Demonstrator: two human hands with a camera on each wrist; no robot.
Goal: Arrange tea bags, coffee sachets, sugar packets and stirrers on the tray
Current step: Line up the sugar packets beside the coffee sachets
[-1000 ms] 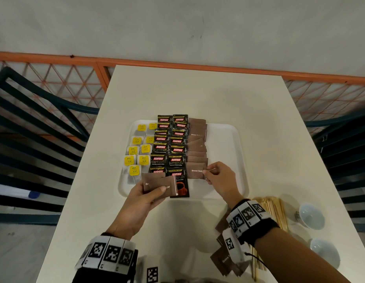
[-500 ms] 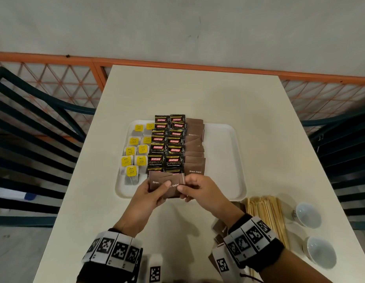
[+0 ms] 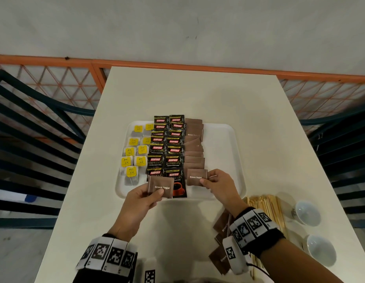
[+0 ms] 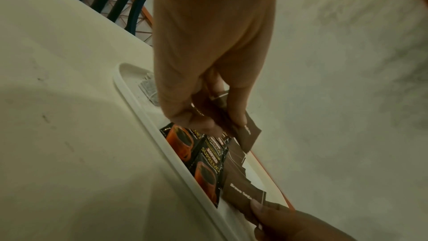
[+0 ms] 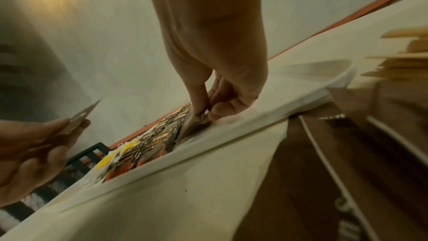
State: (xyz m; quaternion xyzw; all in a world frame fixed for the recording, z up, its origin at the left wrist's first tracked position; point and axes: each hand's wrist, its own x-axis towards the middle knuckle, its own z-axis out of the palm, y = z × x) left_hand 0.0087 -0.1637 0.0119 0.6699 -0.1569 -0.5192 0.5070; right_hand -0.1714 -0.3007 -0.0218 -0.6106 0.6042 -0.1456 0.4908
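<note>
A white tray [image 3: 224, 152] holds yellow-tagged tea bags [image 3: 134, 158] on the left, black coffee sachets [image 3: 167, 148] in the middle and a column of brown sugar packets [image 3: 194, 148] to their right. My left hand [image 3: 148, 193] pinches a small stack of brown sugar packets [image 3: 161, 187] over the tray's near edge. My right hand [image 3: 210, 179] pinches one brown sugar packet [image 3: 194, 177] at the near end of the sugar column, low over the tray. In the left wrist view the held stack [image 4: 245, 133] hangs above the coffee sachets [image 4: 203, 157].
Wooden stirrers [image 3: 265, 209] lie in a pile on the table right of the tray. More brown sugar packets [image 3: 222, 225] lie under my right wrist. Two white cups [image 3: 307, 212] stand at the table's right edge. Dark chairs flank the table.
My right hand took one sugar packet from the stack in my left hand and carried it right to the near end of the sugar column. The left hand stayed near the tray's front edge.
</note>
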